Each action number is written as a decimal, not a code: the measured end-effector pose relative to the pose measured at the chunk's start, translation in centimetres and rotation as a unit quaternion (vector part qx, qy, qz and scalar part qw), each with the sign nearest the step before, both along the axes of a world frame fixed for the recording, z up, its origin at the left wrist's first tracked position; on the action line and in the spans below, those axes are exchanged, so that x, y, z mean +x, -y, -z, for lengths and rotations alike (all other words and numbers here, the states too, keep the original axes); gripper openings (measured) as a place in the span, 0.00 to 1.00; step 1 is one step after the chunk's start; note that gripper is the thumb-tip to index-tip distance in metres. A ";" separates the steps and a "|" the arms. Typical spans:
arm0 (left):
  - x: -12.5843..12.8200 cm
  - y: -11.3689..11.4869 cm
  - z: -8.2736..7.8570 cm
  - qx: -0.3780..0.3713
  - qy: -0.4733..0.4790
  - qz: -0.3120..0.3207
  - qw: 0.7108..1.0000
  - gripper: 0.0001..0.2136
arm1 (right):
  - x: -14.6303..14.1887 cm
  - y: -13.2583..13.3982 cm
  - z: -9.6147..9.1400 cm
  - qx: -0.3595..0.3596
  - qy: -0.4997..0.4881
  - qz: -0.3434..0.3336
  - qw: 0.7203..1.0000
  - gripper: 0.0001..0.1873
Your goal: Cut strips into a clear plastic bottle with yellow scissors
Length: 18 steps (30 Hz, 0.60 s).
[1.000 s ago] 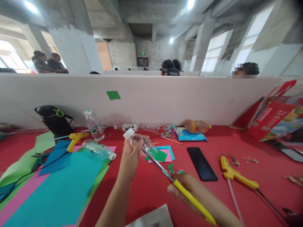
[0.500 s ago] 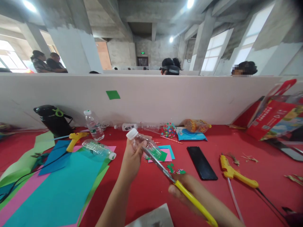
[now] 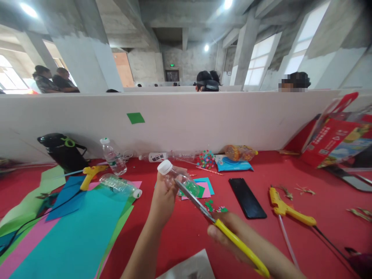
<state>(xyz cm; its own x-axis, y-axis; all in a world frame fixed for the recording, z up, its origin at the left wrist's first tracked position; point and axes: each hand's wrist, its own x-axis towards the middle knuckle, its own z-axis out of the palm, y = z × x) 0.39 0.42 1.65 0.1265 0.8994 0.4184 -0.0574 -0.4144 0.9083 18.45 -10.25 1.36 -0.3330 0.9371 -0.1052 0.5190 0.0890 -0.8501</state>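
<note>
My left hand (image 3: 164, 197) is closed round a clear plastic bottle (image 3: 187, 179) with a white cap (image 3: 164, 167), tilted with its cap to the upper left. In my right hand (image 3: 225, 232) are scissors (image 3: 200, 206) with yellow handles. Their blades lie against the bottle's side, close to my left fingers; whether the tips pierce the plastic I cannot tell. Beyond the bottle lie small green, pink and blue paper pieces (image 3: 205, 190) and a few paper stars (image 3: 209, 205).
Coloured paper sheets (image 3: 84, 232), a yellow glue gun (image 3: 92, 174) and another bottle (image 3: 120, 185) lie at left. On the right are a black phone (image 3: 247, 197) and a second glue gun (image 3: 290, 211). A white partition (image 3: 186, 124) stands behind the red table.
The view has shifted slightly. The bottle has turned a little in my left hand, and the scissors keep nearly the same place against it.
</note>
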 end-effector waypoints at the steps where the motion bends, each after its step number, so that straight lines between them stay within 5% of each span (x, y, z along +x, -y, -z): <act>1: 0.0 0.0 0.0 0.004 0.000 0.001 1.000 0.07 | 0.0 0.0 0.0 0.001 -0.001 0.003 1.000 0.33; 9: -0.1 -0.1 -0.2 -0.003 -0.004 -0.003 1.000 0.06 | 0.0 -0.3 2.4 0.025 -0.017 0.020 0.999 0.30; 18: 0.2 0.0 -0.2 0.006 -0.019 0.011 1.000 0.05 | 0.6 -0.4 0.6 -0.005 -0.018 -0.011 1.000 0.28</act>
